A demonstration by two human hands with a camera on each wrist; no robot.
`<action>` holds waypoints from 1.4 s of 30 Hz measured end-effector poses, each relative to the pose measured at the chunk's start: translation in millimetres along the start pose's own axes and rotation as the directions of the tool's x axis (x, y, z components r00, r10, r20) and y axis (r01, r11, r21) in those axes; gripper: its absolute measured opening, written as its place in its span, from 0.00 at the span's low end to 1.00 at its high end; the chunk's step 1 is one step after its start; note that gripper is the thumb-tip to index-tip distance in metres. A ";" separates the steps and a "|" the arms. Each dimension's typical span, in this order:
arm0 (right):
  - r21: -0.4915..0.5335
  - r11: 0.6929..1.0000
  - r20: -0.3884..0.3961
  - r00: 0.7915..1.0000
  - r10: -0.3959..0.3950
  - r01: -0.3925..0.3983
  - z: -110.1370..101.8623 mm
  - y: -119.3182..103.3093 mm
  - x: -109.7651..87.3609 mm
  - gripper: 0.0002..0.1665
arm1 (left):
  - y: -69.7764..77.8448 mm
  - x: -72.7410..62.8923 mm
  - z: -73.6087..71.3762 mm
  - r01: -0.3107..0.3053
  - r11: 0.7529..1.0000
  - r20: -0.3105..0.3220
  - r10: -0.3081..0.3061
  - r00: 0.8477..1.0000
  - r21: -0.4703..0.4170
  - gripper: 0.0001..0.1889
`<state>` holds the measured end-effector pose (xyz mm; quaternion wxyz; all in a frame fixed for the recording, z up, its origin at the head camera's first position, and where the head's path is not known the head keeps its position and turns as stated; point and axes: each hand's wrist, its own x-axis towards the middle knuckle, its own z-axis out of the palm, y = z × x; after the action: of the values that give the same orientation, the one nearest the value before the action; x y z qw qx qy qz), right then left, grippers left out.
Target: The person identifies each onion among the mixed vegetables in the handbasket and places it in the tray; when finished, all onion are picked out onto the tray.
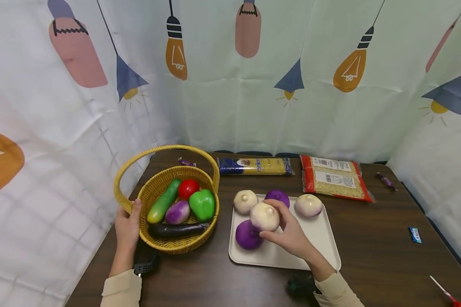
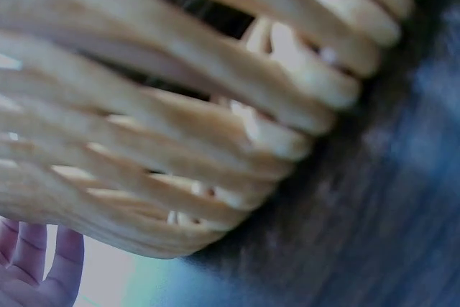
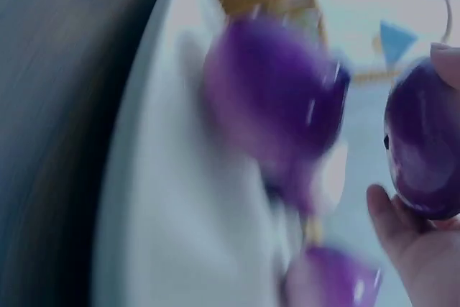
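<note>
My left hand [image 1: 127,226] grips the yellow wicker basket [image 1: 211,226] at its left side, thumb over the rim by the handle's foot. In the basket lie a green zucchini with a yellow end [image 1: 163,202], a tomato [image 1: 188,189], a green bell pepper [image 1: 202,205], a small purple-and-white eggplant [image 1: 177,212] and a long dark eggplant [image 1: 178,230]. My right hand [image 1: 290,234] holds a turnip [image 1: 264,217] between thumb and fingers above the tray, white side up; its purple underside shows in the right wrist view. Around it on the white tray [image 1: 322,243] sit several more turnips [image 1: 249,235].
Behind the tray lie a blue-and-yellow pasta pack [image 1: 255,166] and a red-edged grain bag [image 1: 335,178]. Small wrapped sweets [image 1: 415,235] and a lollipop [image 1: 447,292] are at the right. A patterned curtain [image 1: 223,106] hangs around the dark table [image 1: 199,281].
</note>
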<state>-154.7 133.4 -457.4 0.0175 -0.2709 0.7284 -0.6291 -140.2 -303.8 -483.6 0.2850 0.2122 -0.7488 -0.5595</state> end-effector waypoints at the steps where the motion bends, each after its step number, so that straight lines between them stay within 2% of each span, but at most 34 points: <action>1: -0.014 1.000 -0.011 1.000 0.024 -0.024 -6.9 3.9 -4.1 0.45 | 0.9 -0.1 0.3 -0.008 1.000 -0.001 0.008 1.000 -0.005 0.06; 6: -0.152 0.976 -0.060 0.987 0.147 -0.155 -34.6 19.2 -23.6 0.45 | 2.4 -1.5 0.5 -0.022 1.000 -0.012 0.022 1.000 -0.008 0.07; 11: -0.261 0.942 -0.062 0.977 0.203 -0.212 -52.3 31.8 -39.7 0.45 | 1.8 -1.3 1.0 -0.024 1.000 -0.003 0.024 1.000 -0.018 0.07; 14: -0.292 0.935 -0.027 0.979 0.203 -0.202 -57.0 35.6 -45.3 0.44 | 1.7 -1.2 2.5 -0.021 0.999 -0.003 0.021 1.000 -0.026 0.06; 19: -0.293 0.943 0.026 0.984 0.174 -0.159 -55.1 40.3 -48.7 0.44 | 3.7 -2.0 3.9 -0.016 1.000 0.004 0.016 1.000 -0.013 0.07; 26: -0.242 0.968 0.068 0.994 0.085 -0.067 -46.6 41.8 -46.1 0.45 | 1.9 -1.0 2.9 -0.005 1.000 -0.005 0.005 1.000 -0.020 0.07; 30: -0.241 0.970 0.080 0.996 0.048 -0.027 -42.4 42.6 -44.3 0.46 | 1.8 -0.4 2.6 0.014 0.999 -0.001 -0.014 1.000 -0.035 0.07; 36: -0.271 0.962 0.087 0.995 0.049 -0.024 -37.7 47.7 -42.3 0.46 | 3.5 -0.9 2.3 0.040 0.997 -0.012 -0.041 0.999 -0.061 0.05; 42: -0.297 0.954 0.077 0.996 0.050 -0.025 -41.3 44.7 -44.3 0.46 | 3.4 -0.8 3.1 0.023 0.998 -0.006 -0.023 1.000 -0.059 0.05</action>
<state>-148.7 192.1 -504.2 0.0190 -0.2827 0.8180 -0.5006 -141.7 -300.1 -481.1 0.2872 0.2142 -0.7286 -0.5837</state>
